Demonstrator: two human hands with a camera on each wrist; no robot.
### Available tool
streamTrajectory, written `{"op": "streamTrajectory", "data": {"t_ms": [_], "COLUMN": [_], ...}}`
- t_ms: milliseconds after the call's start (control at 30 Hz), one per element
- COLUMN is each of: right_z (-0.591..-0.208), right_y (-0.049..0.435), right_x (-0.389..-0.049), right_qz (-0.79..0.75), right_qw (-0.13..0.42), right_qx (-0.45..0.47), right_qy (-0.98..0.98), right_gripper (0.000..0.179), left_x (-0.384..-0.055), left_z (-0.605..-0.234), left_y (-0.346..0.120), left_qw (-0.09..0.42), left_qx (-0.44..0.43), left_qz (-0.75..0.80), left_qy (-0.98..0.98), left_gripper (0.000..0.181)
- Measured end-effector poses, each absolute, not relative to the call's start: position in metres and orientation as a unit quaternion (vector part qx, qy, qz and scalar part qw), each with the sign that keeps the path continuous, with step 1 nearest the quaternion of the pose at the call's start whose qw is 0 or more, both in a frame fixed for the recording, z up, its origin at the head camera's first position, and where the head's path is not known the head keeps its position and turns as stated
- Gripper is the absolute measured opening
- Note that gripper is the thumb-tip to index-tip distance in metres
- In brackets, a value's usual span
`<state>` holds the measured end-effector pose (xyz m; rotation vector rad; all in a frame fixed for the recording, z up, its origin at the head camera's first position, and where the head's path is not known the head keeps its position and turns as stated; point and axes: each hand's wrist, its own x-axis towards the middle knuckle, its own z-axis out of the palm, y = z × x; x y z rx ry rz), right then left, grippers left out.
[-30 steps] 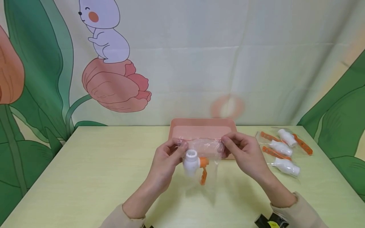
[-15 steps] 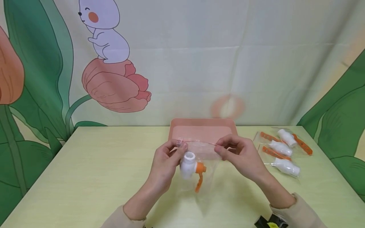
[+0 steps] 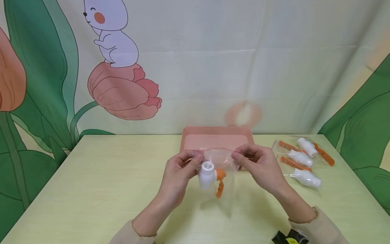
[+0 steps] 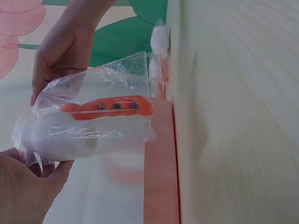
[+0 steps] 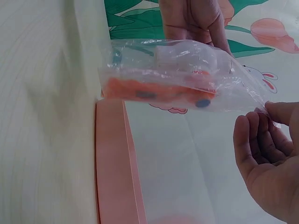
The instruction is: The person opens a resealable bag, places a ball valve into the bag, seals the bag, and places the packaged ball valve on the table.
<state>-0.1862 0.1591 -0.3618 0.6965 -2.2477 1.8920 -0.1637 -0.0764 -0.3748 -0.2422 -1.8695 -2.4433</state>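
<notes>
A white plastic ball valve [image 3: 207, 176] with an orange lever handle [image 3: 219, 189] hangs inside a clear zip bag [image 3: 226, 179], above the table. My left hand [image 3: 178, 176] pinches the bag's upper left corner between thumb and fingers, close to the valve's round opening. The upper right corner is pinched by my right hand [image 3: 260, 166], its other fingers loosely curled. In the left wrist view the valve [image 4: 65, 135] lies against the film beside its orange handle [image 4: 117, 107]. In the right wrist view, thumb and forefinger grip the bag's edge [image 5: 261, 105].
Behind the hands stands a pink tray [image 3: 217, 139] at the table's back edge. Several bagged white valves with orange handles [image 3: 306, 178] lie on the right of the table [image 3: 122, 189]. A printed curtain [image 3: 198, 67] hangs behind it.
My right hand moved inward and the bag's top slackened, then it moved slightly outward again. The bag with the valve dipped, then rose. My left hand stays almost in place.
</notes>
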Motion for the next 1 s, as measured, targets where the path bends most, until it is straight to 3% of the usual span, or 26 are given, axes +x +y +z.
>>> {"op": "streamTrajectory", "data": {"t_ms": [433,700,1000], "right_z": [-0.3608,-0.3607,-0.3615], "right_y": [0.1603,0.1588,0.1551], "right_x": [-0.1874,-0.1859,-0.185], "right_qz": [0.608,0.621,0.586], "right_qw": [0.09,0.064,0.072], "right_qx": [0.259,0.257,0.259], "right_qy": [-0.745,-0.738,-0.765], "right_gripper": [0.007,0.007,0.003], "left_x": [-0.164,-0.1623,-0.1612], "left_z": [-0.3731,-0.3716,-0.3726], "left_y": [-0.0762,-0.076,-0.075], "left_qw": [0.041,0.06,0.042], "left_qx": [-0.082,-0.075,-0.073], "left_qz": [-0.792,-0.774,-0.774], "left_qy": [-0.604,-0.626,-0.627], "left_gripper": [0.014,0.014,0.016]}}
